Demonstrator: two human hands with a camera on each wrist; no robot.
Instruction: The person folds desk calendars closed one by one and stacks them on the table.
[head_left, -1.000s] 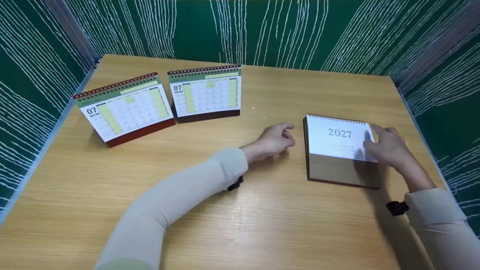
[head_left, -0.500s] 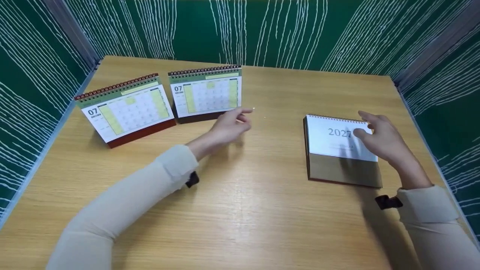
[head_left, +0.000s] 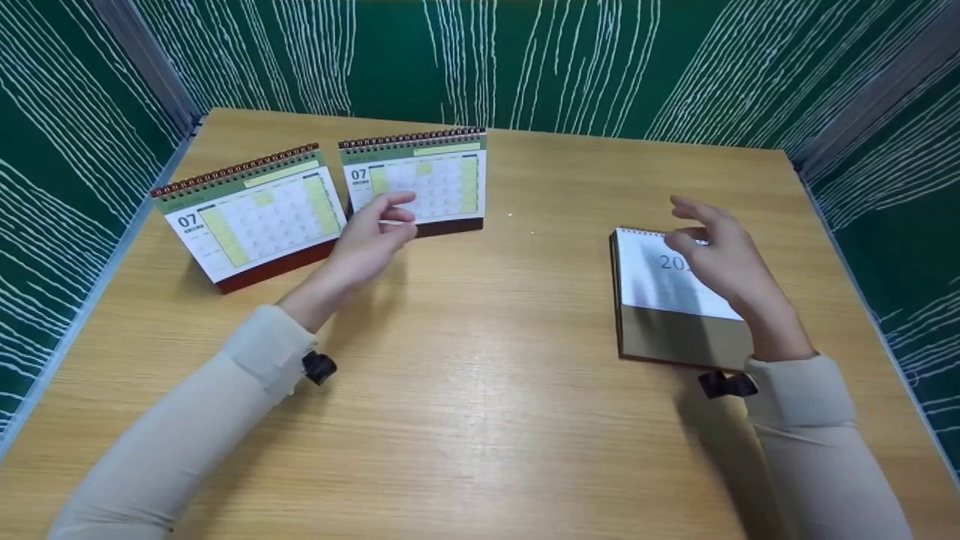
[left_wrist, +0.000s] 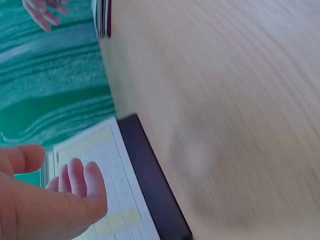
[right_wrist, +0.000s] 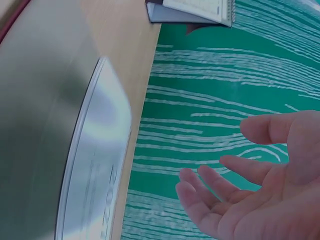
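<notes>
Two desk calendars stand upright on the left half of the table, both turned to month 07. One has a red base (head_left: 277,268); the other has a dark brown base (head_left: 450,226). My left hand (head_left: 367,238) hovers in front of the dark-based calendar, overlapping its page, with fingers loosely bent and nothing held. On the right a third desk calendar (head_left: 675,337), with a white 2027 cover over a brown lower part, lies low on the table. Above its right side hangs my right hand (head_left: 716,251), fingers loosely curved around air. The right wrist view shows that palm (right_wrist: 270,200) holding nothing.
A wooden table (head_left: 480,390) carries everything. Green walls (head_left: 420,60) with white streaks enclose its back and both sides. Tiny white specks (head_left: 510,215) dot the surface between the calendars. Dark cameras (head_left: 319,367) are strapped to both wrists.
My left hand has moved left from beside the 2027 calendar to the dark-based calendar. My right hand has lifted off the 2027 calendar's right edge and shifted left. The calendars stay in place.
</notes>
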